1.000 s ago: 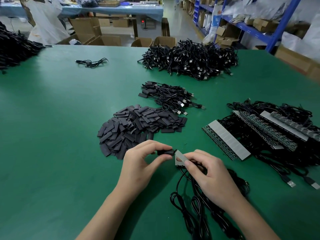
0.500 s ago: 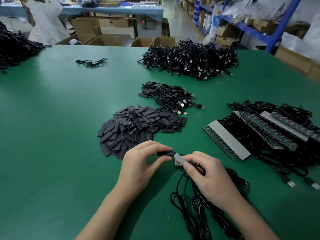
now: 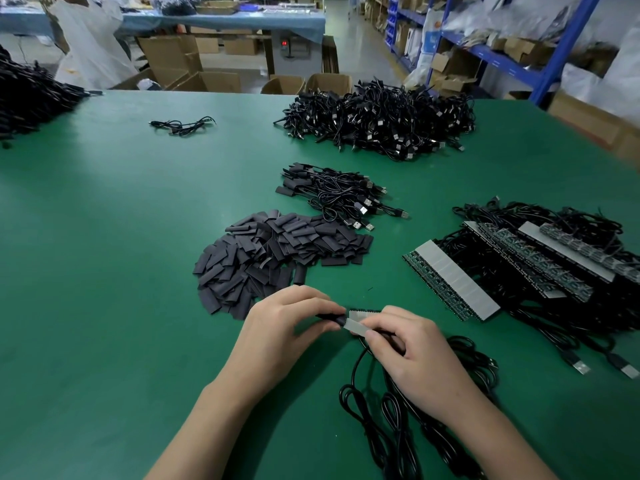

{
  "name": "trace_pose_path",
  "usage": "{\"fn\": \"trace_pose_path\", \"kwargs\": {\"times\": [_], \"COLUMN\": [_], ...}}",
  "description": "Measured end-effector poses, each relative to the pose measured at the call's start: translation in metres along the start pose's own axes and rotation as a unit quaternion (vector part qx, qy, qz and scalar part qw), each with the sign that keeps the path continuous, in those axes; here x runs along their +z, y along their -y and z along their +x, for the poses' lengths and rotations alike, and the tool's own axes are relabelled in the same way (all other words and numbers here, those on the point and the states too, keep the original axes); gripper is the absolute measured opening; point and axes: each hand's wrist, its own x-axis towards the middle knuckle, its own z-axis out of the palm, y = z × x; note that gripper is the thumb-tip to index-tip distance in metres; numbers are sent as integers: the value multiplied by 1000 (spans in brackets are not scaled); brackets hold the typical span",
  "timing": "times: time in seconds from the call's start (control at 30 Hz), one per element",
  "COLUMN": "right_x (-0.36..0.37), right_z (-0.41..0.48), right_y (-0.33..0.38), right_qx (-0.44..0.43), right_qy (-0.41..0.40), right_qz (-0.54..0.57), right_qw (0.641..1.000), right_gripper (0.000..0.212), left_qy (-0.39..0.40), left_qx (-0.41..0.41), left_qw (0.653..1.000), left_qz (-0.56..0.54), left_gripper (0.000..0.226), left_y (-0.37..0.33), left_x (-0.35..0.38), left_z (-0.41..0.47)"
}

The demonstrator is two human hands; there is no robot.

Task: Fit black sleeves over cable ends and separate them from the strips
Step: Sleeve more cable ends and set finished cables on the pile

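Head view: over the green table (image 3: pixel 104 271), the left grip (image 3: pixel 284 327) pinched a black sleeve (image 3: pixel 331 317) against the end of the strip (image 3: pixel 357 324) pinched by the right grip (image 3: pixel 412 355); a skewed push would probably buckle the sleeve or snap the cable end off unsleeved.

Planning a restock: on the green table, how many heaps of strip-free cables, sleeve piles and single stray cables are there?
Cable heaps: 3, back, middle, left edge
Sleeve piles: 1
Stray cables: 1
Total: 5
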Motion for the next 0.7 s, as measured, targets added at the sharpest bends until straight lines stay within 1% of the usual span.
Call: {"fn": "trace_pose_path", "kwargs": {"times": [0.17, 0.3, 0.47, 0.7], "right_x": [-2, -3, -7, -10], "right_z": [0, 0, 0, -2], "right_y": [0, 0, 3, 4], "right_qx": [26, 35, 44, 62], "right_qy": [-11, -13, -28, -27], "right_qz": [52, 65, 90, 127], "right_qw": [998, 997, 995, 990], "right_gripper": [19, 21, 18, 17], "left_qy": [23, 13, -2, 7], "left_qx": [-2, 4, 18, 34], "left_qw": [1000, 1000, 1000, 999], "left_qz": [-18, -16, -6, 14], "left_gripper": [17, 17, 18, 23], "left_y": [-1, -4, -5, -3], "left_x": [-2, -3, -2, -1], "left_z": [0, 1, 0, 0]}}
